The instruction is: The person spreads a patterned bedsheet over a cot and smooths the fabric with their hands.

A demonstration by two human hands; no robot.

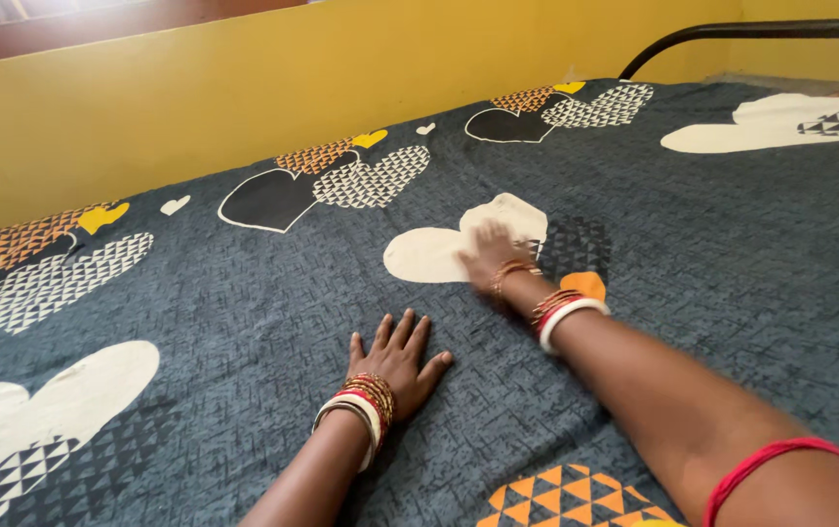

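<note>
A dark grey bedsheet (244, 322) printed with cream, black and orange hearts covers the bed. My left hand (398, 357) lies flat on it, palm down, fingers spread, with several bangles at the wrist. Farther out, my right hand (491, 251) rests on a cream heart shape (434, 252); it is blurred, fingers apart, also with bangles on the wrist. Neither hand holds anything.
A yellow wall (195, 107) runs along the far side of the bed. A black metal bed rail (732, 34) curves at the top right. A wooden ledge (98, 24) shows above the wall.
</note>
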